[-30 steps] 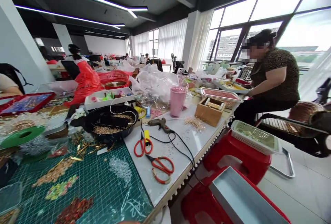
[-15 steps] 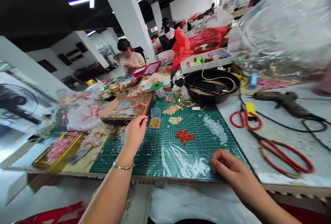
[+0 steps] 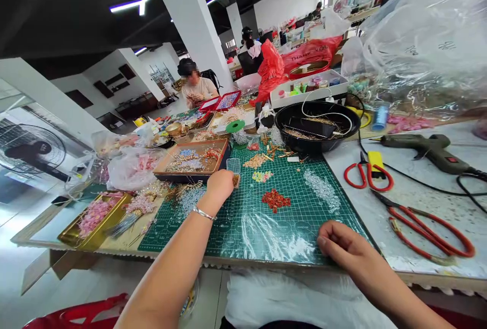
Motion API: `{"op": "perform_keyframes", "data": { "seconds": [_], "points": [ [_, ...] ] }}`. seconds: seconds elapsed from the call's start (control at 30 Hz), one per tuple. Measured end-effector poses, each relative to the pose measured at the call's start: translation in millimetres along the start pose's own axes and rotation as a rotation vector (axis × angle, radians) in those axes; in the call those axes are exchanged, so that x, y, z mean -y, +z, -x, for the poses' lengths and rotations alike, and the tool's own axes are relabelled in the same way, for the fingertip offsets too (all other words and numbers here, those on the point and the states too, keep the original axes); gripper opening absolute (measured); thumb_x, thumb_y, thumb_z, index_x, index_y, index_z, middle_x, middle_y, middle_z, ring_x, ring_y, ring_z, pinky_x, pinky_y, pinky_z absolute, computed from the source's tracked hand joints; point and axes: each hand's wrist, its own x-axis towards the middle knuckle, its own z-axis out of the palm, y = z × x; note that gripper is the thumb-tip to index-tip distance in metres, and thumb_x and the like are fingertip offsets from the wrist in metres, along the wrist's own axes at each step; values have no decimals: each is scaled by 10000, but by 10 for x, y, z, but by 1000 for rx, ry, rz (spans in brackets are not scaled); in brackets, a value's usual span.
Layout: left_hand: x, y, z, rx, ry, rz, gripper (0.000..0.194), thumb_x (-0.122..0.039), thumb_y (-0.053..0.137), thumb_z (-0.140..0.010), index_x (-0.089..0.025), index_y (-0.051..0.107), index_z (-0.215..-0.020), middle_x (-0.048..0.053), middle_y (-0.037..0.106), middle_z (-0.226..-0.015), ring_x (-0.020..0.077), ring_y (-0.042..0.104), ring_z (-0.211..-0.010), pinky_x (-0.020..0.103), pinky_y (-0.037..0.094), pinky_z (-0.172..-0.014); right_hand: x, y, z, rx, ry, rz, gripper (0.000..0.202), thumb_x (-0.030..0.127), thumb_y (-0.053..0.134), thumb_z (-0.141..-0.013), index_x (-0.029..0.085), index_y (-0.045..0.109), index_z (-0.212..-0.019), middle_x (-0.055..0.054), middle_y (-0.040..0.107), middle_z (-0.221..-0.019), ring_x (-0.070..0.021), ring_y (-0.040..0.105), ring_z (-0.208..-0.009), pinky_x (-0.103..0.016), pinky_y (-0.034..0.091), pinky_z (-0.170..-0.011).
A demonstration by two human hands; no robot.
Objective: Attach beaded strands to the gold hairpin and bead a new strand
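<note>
My left hand (image 3: 220, 188), with a silver bangle at the wrist, reaches over the green cutting mat (image 3: 228, 232) to a small clear plastic box (image 3: 233, 165). Gold beads (image 3: 236, 179) fill the box, partly covered by the hand. The fingers are bent together at the beads, and their tips are hidden. My right hand (image 3: 340, 242) rests near the mat's front edge with thumb and forefinger closed together; anything between them is too small to make out. Red beads (image 3: 275, 200), yellow-green beads (image 3: 262, 176) and clear beads (image 3: 322, 190) lie in piles between and beyond the hands.
A shallow tray (image 3: 192, 159) of beads stands behind my left hand. Farther right are a black bowl (image 3: 317, 126), red-handled scissors (image 3: 429, 227), smaller red snips (image 3: 368, 174) and a glue gun (image 3: 426, 149). A gold box (image 3: 95, 220) holds pink pieces. A co-worker (image 3: 196, 88) sits across.
My left hand has moved from beside the tray to the right, onto the gold beads in the small box. My right hand keeps nearly the same place. The view has shifted slightly.
</note>
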Motion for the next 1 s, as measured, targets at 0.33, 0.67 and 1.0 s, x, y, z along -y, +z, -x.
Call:
{"op": "perform_keyframes", "data": {
  "seconds": [0.33, 0.67, 1.0],
  "points": [
    [45, -46, 64, -49, 3, 68, 315, -348, 588, -962, -177, 599, -1226, 104, 610, -1254, 227, 628, -1065, 441, 550, -906, 36, -37, 28, 27, 24, -40, 283, 437, 503, -968, 204, 522, -808, 27, 462, -699, -134, 412, -639, -259, 341, -583],
    [77, -203, 154, -46, -99, 487, 326, -346, 598, -956, -169, 596, -1229, 104, 609, -1253, 233, 627, -1070, 448, 550, -906, 60, -43, 9, 32, 49, -84, 328, 493, 553, -914, 201, 518, -768, 35, 459, -660, -124, 385, -607, -254, 298, -553],
    [-859, -354, 1139, 198, 46, 1510, 474, -561, 722, -759, -125, 625, -920, 21, 579, -802, 50, 424, -571, 145, 250, -419, 404, 8, 205, -21, 112, -208, 383, 552, 570, -878, 205, 481, -741, 69, 291, -604, -100, 232, -550, -243, 210, -495]
  ]
}}
